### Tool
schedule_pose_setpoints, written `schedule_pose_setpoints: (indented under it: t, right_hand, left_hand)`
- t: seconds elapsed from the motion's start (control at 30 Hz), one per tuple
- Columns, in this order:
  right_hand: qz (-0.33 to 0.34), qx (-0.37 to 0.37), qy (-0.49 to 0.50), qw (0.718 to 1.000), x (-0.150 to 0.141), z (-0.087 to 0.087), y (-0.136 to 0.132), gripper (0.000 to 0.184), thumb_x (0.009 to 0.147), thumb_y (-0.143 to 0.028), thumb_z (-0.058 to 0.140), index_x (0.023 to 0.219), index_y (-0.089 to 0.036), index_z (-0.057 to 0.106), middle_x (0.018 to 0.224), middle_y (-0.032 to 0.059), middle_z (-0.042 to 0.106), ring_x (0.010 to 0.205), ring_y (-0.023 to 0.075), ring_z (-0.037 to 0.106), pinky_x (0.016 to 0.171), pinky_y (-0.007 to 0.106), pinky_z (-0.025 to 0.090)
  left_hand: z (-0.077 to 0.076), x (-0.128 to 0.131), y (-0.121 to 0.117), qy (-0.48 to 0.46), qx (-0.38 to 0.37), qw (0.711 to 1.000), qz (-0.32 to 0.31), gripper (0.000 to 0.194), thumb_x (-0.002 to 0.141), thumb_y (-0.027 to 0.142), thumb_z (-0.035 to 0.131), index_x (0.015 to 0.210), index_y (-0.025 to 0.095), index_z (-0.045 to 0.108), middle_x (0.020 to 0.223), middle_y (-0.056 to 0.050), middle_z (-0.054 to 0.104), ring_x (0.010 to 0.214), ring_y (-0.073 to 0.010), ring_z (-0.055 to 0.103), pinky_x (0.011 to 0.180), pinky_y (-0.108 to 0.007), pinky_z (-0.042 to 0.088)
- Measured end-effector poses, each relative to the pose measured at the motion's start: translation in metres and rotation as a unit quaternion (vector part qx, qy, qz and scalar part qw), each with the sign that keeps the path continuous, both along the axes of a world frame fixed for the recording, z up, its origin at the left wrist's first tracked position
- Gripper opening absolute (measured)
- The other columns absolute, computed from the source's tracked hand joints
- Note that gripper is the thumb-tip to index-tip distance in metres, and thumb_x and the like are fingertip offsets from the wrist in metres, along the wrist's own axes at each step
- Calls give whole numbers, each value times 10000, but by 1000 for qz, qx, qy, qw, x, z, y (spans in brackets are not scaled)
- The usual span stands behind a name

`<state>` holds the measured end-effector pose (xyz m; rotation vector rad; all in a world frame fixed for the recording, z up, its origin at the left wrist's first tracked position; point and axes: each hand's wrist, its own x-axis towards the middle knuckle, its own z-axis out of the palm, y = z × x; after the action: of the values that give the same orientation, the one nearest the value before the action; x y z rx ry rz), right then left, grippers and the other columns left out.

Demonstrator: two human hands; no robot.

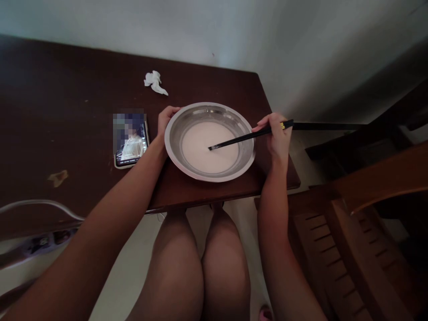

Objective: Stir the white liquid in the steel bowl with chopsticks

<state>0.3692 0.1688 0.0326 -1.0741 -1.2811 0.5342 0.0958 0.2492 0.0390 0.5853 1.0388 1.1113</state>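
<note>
A wide stainless steel bowl (173, 149) stands near the front edge of the dark table, partly filled with a smooth, milky off-white liquid (203, 158). My left hand (166, 119) grips the bowl's left rim; some of its fingers are hidden behind it. In my right hand (278, 138), at the bowl's right side, I hold black chopsticks (244, 137) with gold bands near the top. They slant down to the left over the bowl, their tips at the middle of the liquid with a little white on them.
On the dark wooden table (83, 80) a phone (133, 145) with a lit screen lies left of the bowl. Crumpled white tissue (154, 82) sits behind it. A brown scrap (58, 178) and a white cable (40, 203) are further left. Slatted wooden chair (329, 232) at right; wall behind.
</note>
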Motion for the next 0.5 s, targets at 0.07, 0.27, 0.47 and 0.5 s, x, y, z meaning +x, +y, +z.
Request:
schedule_pose_setpoints:
  t: [0.07, 0.27, 0.47, 0.5]
  right_hand:
    - [24, -13, -19, 999, -2, 0, -1, 506, 926, -715, 619, 738, -252, 697, 628, -53, 640, 643, 120, 720, 716, 311, 619]
    - [-23, 9, 10, 1000, -2, 2, 1, 535, 934, -727, 593, 717, -246, 681, 625, -56, 641, 594, 107, 698, 686, 301, 605]
    - [25, -19, -13, 999, -3, 2, -1, 476, 919, -679, 659, 721, -250, 714, 610, -49, 670, 612, 125, 710, 698, 311, 604]
    - [15, -16, -16, 1000, -3, 2, -1, 465, 917, -669, 669, 718, -251, 715, 640, -44, 696, 654, 129, 728, 725, 313, 608]
  left_hand:
    - [3, 0, -3, 12, 5, 1000, -16, 527, 1090, 94, 336, 648, 203, 602, 526, 23, 579, 734, -145, 686, 843, -255, 505]
    - [12, 0, -7, 23, -3, 1000, -19, 502, 1097, 107, 331, 678, 199, 591, 575, 14, 655, 853, -149, 740, 862, -255, 514]
    - [10, -6, -7, 91, 4, 996, -12, 338, 1022, 168, 402, 938, 150, 728, 856, -58, 802, 1033, -221, 764, 926, -332, 586]
    - [9, -8, -6, 113, 6, 993, -12, 321, 1003, 189, 434, 982, 152, 752, 857, -64, 802, 1035, -246, 766, 923, -360, 601]
